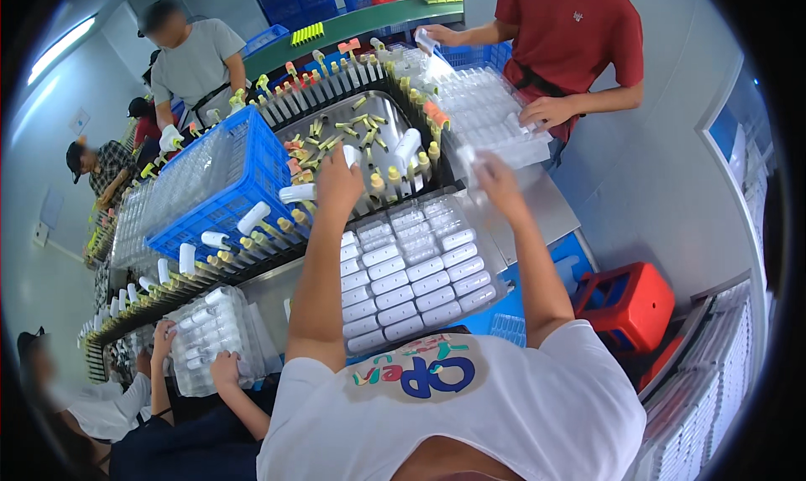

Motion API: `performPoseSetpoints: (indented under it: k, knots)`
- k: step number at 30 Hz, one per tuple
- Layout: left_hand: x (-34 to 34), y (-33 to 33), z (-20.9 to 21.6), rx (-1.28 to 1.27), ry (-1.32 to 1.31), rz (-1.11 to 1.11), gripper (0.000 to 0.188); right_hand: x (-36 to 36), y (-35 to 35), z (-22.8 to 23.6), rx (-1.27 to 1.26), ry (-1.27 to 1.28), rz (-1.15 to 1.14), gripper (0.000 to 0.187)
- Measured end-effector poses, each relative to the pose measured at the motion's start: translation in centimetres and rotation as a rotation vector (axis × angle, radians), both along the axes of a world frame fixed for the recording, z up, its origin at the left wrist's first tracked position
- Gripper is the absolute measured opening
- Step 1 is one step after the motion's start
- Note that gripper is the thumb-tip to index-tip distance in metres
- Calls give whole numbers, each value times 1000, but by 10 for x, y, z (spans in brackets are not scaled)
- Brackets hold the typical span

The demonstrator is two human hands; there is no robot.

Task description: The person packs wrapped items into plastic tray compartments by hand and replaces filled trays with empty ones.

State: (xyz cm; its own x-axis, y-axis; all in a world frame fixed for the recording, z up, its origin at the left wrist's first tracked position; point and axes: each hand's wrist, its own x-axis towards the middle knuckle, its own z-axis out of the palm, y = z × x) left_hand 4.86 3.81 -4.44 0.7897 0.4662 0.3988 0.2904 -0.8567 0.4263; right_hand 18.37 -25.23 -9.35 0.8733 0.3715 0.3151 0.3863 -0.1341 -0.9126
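My left hand point(338, 183) reaches over the row of upright holders, its fingers closed around a white plastic tube point(352, 155). Beside its wrist, another white tube point(297, 193) sits on a holder. Out to the right, my right hand point(497, 181) is smeared by motion, with a blurred white plastic piece point(467, 157) at its fingertips. Between my forearms lies a clear blister tray point(411, 222). White oblong plastic shells point(393, 282) fill its nearer rows, while the far cells show bare plastic.
Yellow-tipped holders point(395, 176) ring a metal pan point(390, 112) of small yellow-green pieces. A blue crate point(277, 149) stands left. A co-worker in red point(571, 28) handles clear trays point(478, 103); another person's hands hold a tray point(206, 334). A red stool point(642, 300) stands right.
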Motion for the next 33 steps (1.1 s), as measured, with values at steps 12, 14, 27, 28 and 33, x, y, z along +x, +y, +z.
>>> performPoseSetpoints:
  k: [12, 14, 27, 28, 33]
  knots:
    - [-55, 23, -16, 219, 135, 294, 44, -3, 122, 45, -692, -652, -81, 32]
    - [-71, 44, -33, 302, 70, 333, 42, -18, 130, 17, -496, -865, -163, 33]
    - [-158, 8, -42, 428, -148, 220, 47, -55, 13, -11, -813, -593, 337, 20]
    - [-157, -12, -53, 308, -96, 69, 42, -58, 1, -15, -818, -588, 331, 20]
    - [-128, -65, -81, -13, 190, -300, 27, -70, -7, -6, -984, -506, 374, 17]
